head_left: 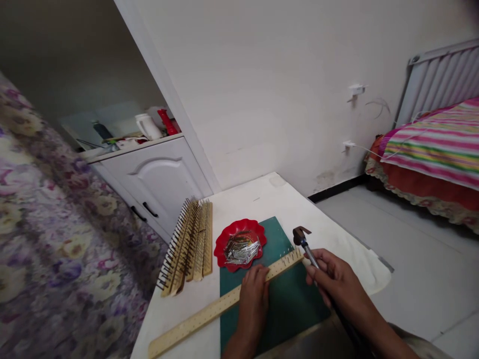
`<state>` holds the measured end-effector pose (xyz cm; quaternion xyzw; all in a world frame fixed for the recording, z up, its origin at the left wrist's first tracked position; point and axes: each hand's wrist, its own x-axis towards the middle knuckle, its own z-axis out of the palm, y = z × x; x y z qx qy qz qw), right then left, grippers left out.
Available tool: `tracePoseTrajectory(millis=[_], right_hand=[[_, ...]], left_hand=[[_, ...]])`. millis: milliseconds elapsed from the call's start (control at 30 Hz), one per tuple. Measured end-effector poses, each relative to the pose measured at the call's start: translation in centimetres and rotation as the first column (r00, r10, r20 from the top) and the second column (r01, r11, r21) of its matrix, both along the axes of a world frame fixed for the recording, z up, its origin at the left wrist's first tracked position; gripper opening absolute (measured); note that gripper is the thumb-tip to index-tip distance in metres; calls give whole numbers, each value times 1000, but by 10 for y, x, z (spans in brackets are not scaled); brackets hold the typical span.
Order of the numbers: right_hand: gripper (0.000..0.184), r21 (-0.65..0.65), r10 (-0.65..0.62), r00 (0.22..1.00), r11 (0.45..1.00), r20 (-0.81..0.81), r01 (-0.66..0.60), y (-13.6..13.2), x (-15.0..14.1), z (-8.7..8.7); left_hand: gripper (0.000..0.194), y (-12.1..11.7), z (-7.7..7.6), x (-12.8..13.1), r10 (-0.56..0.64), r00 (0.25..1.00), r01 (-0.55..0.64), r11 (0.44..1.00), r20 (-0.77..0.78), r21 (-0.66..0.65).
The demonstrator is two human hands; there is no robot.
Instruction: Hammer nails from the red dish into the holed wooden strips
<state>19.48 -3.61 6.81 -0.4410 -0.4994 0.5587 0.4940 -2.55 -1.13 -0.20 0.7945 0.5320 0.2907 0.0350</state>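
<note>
A long pale wooden strip (198,319) with rows of small holes lies slantwise across a green mat (288,304). Several nails (290,258) stand up from its far right end. My left hand (255,294) is closed over the middle of the strip. In my right hand (335,279) is a claw hammer (310,255), gripped by its shaft, with the head raised above the nailed end. Just beyond the strip sits a red scalloped dish (223,238) of loose nails (241,249).
Several nail-studded wooden strips (189,244) lie side by side on the left of the white table (239,204). A white cabinet (157,174) and a floral curtain (75,249) border the left. A bed (434,144) stands beyond the tiled floor at right.
</note>
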Motion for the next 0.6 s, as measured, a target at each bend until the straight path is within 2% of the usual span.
tracePoseTrajectory(millis=[167, 300, 367, 467, 533, 600], right_hand=[[22, -21, -2, 1000, 1000, 13, 2, 0, -1, 2], [25, -32, 24, 1000, 999, 15, -24, 0, -4, 3], [26, -37, 38, 999, 999, 9, -37, 1, -6, 4], [28, -40, 37, 999, 999, 10, -36, 3, -8, 4], [30, -41, 30, 999, 999, 15, -30, 4, -9, 4], [31, -44, 33, 999, 999, 18, -33, 4, -12, 5]], left_hand=[[31, 10, -3, 11, -6, 1000, 6, 1000, 2, -25], [32, 6, -2, 14, -12, 1000, 12, 999, 14, -37], [32, 2, 5, 12, -25, 1000, 25, 999, 10, -22], [25, 1, 23, 1, -32, 999, 32, 999, 5, -27], [20, 8, 37, -11, 1, 1000, 0, 999, 10, -32], [19, 21, 48, -23, 82, 997, -82, 996, 6, -31]])
